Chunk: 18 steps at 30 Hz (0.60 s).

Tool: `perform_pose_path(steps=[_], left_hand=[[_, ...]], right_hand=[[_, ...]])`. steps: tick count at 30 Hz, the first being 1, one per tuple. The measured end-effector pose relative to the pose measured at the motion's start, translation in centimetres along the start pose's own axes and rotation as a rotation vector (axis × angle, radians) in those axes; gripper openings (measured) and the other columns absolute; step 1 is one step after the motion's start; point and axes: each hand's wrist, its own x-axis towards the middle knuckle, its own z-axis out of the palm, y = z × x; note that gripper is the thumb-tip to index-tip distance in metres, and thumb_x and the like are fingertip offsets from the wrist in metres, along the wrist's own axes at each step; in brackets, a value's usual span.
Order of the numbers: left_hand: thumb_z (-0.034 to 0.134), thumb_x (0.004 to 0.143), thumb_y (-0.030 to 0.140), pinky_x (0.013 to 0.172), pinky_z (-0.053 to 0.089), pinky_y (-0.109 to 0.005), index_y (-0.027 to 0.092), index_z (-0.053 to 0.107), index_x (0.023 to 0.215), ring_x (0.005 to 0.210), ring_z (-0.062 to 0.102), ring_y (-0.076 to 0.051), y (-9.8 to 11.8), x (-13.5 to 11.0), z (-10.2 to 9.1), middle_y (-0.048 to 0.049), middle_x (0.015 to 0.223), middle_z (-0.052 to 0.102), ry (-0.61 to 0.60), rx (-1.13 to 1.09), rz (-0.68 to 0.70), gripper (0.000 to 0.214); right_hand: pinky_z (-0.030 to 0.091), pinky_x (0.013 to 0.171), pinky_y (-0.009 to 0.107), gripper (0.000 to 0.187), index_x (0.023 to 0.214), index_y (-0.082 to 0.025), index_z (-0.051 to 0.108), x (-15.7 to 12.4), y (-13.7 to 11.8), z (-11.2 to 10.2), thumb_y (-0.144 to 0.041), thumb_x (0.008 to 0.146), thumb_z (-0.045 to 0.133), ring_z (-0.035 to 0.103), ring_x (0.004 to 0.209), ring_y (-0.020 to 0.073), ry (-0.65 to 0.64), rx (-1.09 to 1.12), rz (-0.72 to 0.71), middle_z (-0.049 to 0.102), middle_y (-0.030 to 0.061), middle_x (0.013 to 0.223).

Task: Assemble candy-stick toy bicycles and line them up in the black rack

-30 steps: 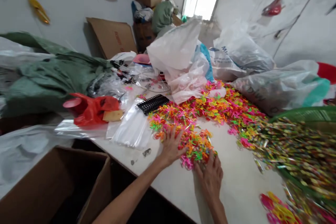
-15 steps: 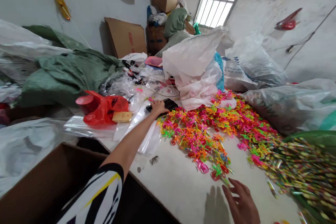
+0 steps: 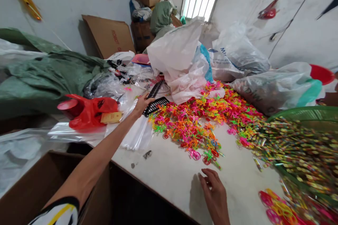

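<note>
My left hand [image 3: 143, 104] reaches across the table, its fingers closed on a black slotted plastic tray [image 3: 155, 88] that is tilted up on edge. Another black slotted tray [image 3: 158, 104] lies flat just beneath, against a heap of small bright plastic pieces [image 3: 185, 123] in pink, orange, yellow and green. Clear plastic bags [image 3: 137, 133] are spread under my left forearm. My right hand [image 3: 214, 191] hovers over the bare near part of the table [image 3: 169, 179], fingers loosely curved and apart, with nothing in it.
A green basket [image 3: 298, 112] full of thin wrapped sticks [image 3: 303, 147] stands at the right. Left of the trays lie a red plastic bag [image 3: 89, 116] and a small yellow box [image 3: 111, 117]. Large white sacks [image 3: 176, 52] line the back. An open cardboard box [image 3: 60, 179] sits below the table edge.
My left hand has lifted one black tray off the other and tipped it upright. The view has swung to the right, and my right hand stays open above the table.
</note>
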Motion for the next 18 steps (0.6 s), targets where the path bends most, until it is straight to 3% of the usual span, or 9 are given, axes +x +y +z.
perform_pose_path(steps=[3,6,8,9,12,13,15,17,18], left_hand=[[0.028,0.086,0.044,0.050,0.047,-0.027,0.010,0.058,0.100,0.071,0.060,-0.020,0.9,-5.5,-0.6,-0.0111,0.083,0.064,-0.078,-0.131,-0.121,0.047],[0.026,0.084,0.048,0.043,0.046,-0.028,0.011,0.058,0.102,0.068,0.062,-0.023,-0.1,-13.4,1.0,-0.0128,0.082,0.066,-0.137,-0.240,-0.248,0.053],[0.039,0.081,0.045,0.050,0.049,-0.030,0.015,0.058,0.105,0.072,0.064,-0.022,-1.5,-18.8,3.3,-0.0107,0.088,0.067,-0.133,-0.484,-0.507,0.042],[0.045,0.081,0.041,0.058,0.051,-0.031,0.018,0.057,0.108,0.078,0.064,-0.021,-2.2,-21.4,4.5,-0.0093,0.094,0.067,-0.106,-0.557,-0.575,0.038],[0.053,0.079,0.038,0.081,0.049,-0.035,0.024,0.055,0.113,0.099,0.059,-0.021,-3.7,-27.6,7.1,-0.0058,0.111,0.062,-0.118,-0.568,-0.613,0.037],[0.055,0.078,0.039,0.085,0.046,-0.035,0.027,0.055,0.113,0.104,0.057,-0.021,-4.0,-28.9,7.2,-0.0046,0.114,0.061,-0.208,-0.487,-0.609,0.038],[0.060,0.074,0.040,0.086,0.044,-0.034,0.028,0.058,0.109,0.103,0.056,-0.021,-4.0,-29.9,6.4,-0.0033,0.111,0.062,-0.510,-0.241,-0.580,0.038],[0.058,0.074,0.045,0.075,0.046,-0.032,0.023,0.065,0.092,0.085,0.061,-0.021,-3.9,-29.0,4.8,-0.0034,0.092,0.068,-0.767,0.045,-0.493,0.030],[0.051,0.078,0.048,0.070,0.046,-0.031,0.020,0.066,0.080,0.075,0.061,-0.020,-4.0,-28.1,4.1,-0.0031,0.079,0.068,-0.831,0.196,-0.412,0.032]], right_hand=[[0.051,0.058,0.030,0.040,0.088,-0.014,0.064,0.1,-0.9,0.0,-0.050,0.072,0.057,0.060,0.062,0.0180,-0.070,0.135,0.142,0.063,0.0099,0.088],[0.049,0.054,0.029,0.051,0.105,-0.013,0.059,0.3,-3.0,1.1,-0.052,0.071,0.058,0.062,0.064,0.0188,-0.217,0.355,0.268,0.064,0.0096,0.089],[0.048,0.053,0.027,0.055,0.114,-0.015,0.054,0.2,-4.3,2.2,-0.050,0.072,0.058,0.062,0.067,0.0184,-0.310,0.501,0.303,0.063,0.0095,0.093],[0.047,0.052,0.026,0.055,0.116,-0.015,0.054,0.0,-4.7,2.7,-0.048,0.072,0.060,0.061,0.066,0.0171,-0.342,0.550,0.302,0.063,0.0083,0.091],[0.043,0.052,0.023,0.043,0.103,-0.015,0.062,-0.2,-4.4,2.8,-0.038,0.068,0.064,0.055,0.058,0.0125,-0.420,0.592,0.264,0.063,0.0018,0.072],[0.041,0.053,0.023,0.037,0.097,-0.015,0.064,-0.1,-3.8,2.4,-0.036,0.068,0.064,0.053,0.056,0.0118,-0.445,0.583,0.258,0.062,0.0004,0.067],[0.040,0.054,0.023,0.027,0.088,-0.015,0.067,0.2,-2.5,0.6,-0.034,0.070,0.061,0.052,0.056,0.0114,-0.495,0.525,0.261,0.061,-0.0007,0.062],[0.039,0.054,0.023,0.021,0.084,-0.016,0.067,0.4,-1.3,-1.7,-0.031,0.072,0.058,0.051,0.055,0.0114,-0.496,0.349,0.222,0.061,-0.0014,0.061],[0.039,0.054,0.023,0.018,0.083,-0.017,0.067,0.4,-0.8,-2.9,-0.029,0.073,0.058,0.051,0.055,0.0117,-0.469,0.213,0.177,0.061,-0.0016,0.061]])
